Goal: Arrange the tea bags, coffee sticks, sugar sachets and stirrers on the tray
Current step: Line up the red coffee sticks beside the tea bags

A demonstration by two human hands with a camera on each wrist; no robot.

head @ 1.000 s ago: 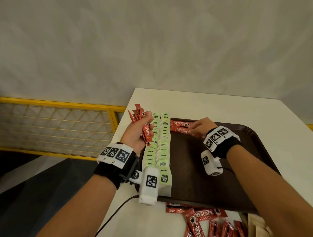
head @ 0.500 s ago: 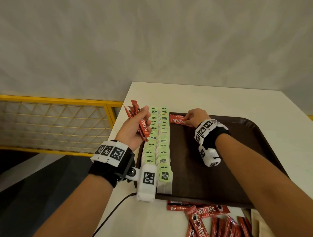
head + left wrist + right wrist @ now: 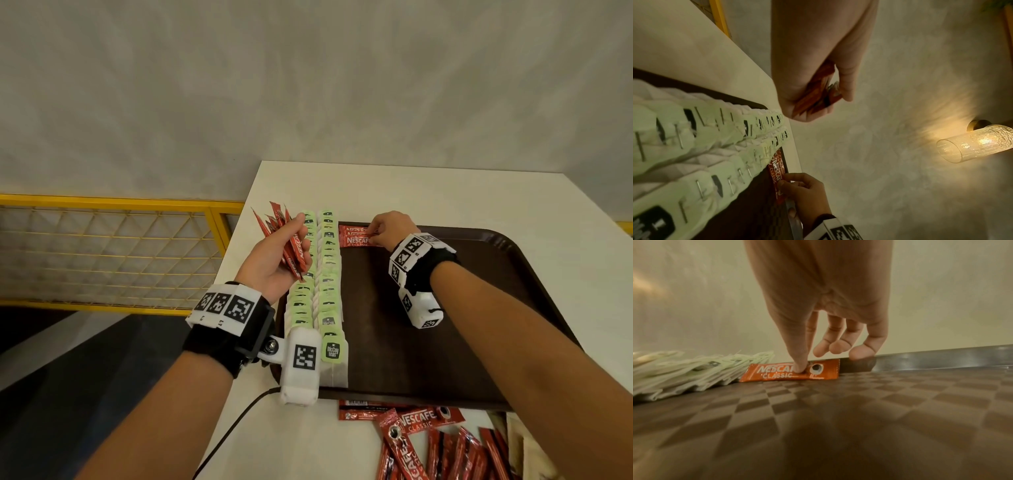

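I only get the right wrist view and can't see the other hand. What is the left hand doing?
Observer: The left hand grips a bunch of coffee sticks, raised beside the tea bags.
Operator: How are those laid out?
Observer: In two rows along the left side of the tray.
Operator: Any more to collect?
Observer: Yes, a pile of coffee sticks lies on the table, just off the tray's near edge.
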